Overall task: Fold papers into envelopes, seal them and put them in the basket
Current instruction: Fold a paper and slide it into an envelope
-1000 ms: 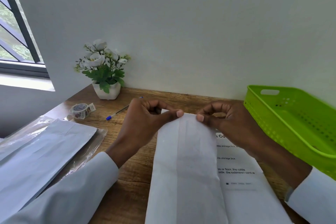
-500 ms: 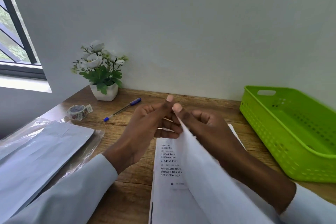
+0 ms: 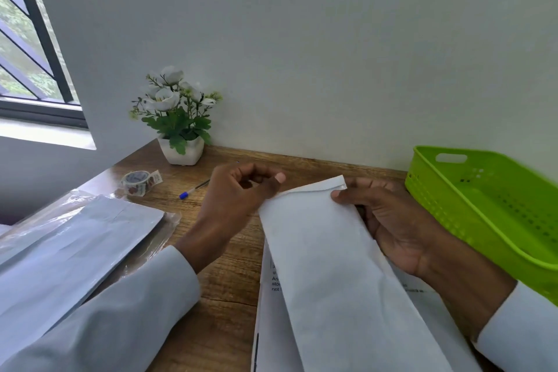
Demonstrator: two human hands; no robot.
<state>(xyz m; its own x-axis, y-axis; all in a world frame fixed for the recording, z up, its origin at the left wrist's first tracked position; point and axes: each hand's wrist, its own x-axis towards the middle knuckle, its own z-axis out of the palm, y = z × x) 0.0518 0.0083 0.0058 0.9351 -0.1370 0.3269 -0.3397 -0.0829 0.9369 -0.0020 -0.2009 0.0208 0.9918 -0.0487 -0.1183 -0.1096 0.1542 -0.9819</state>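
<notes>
Head view looks down on a long white envelope (image 3: 341,266) held above the wooden tabletop (image 3: 229,275), its long axis running from the lower right of the frame up and away toward the wall, the open end farthest from the person. The right hand (image 3: 392,226) cups it from beneath, thumb curled over the top face near the far right corner, so that grip is closed on the envelope. The left hand (image 3: 241,193) has its fingers curled, thumb tip at the far left corner (whether it truly pinches the paper or only touches the edge is hard to make out). A narrow strip of flap or inner paper shows along the far edge. The near end of the envelope is cut off by the bottom of the frame. Beneath it lies a printed sheet (image 3: 271,311), mostly covered, only scraps of text visible. A green plastic basket (image 3: 483,208) sits to the right, partly out of frame. At left is a stack of envelopes in clear wrap (image 3: 75,238), with a roll of patterned tape (image 3: 139,183), a blue-capped pen (image 3: 190,190) partly hidden by the left hand, and a potted white flower (image 3: 178,118) near the wall.
</notes>
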